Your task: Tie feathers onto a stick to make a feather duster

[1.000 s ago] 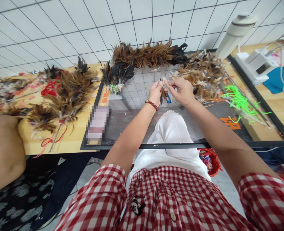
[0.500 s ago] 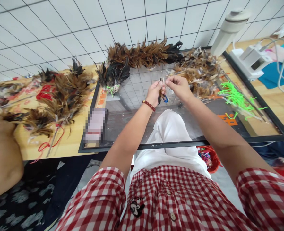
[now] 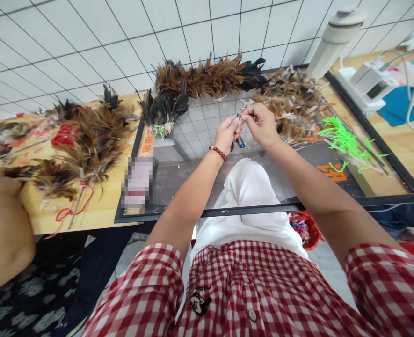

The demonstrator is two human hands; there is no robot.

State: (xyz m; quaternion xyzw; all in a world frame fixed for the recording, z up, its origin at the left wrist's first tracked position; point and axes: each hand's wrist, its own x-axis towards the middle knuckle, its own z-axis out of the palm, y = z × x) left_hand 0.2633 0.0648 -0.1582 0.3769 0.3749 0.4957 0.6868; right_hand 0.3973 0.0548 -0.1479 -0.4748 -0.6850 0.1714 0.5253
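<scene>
My left hand [image 3: 226,135] is closed on a small feather bunch, dark tips poking out below the fingers. Also under those fingers is a small blue object [image 3: 241,142], perhaps a tool's handle; its kind is unclear. Thumb and forefinger of my right hand [image 3: 264,125] pinch at the pale upper end of the bunch, close to my left fingertips; exactly what they grip is too small to make out. Both hands are above the glass-topped black frame [image 3: 207,180]. Right of them lies a heap of loose brown feathers [image 3: 294,100].
Finished-looking brown feather bundles [image 3: 207,79] lie along the tiled wall. Bright green strings [image 3: 343,138], a pale bottle [image 3: 333,44] and a power strip [image 3: 359,91] stand rightward. Leftward are a blurred-out phone-like object [image 3: 138,182], more feathers [image 3: 94,135] and another person's arm [image 3: 5,224].
My right hand has shifted slightly up and closer to my left fingertips, still pinching. The left hand keeps its hold, with the dark feather tips less visible. The camera view moved slightly.
</scene>
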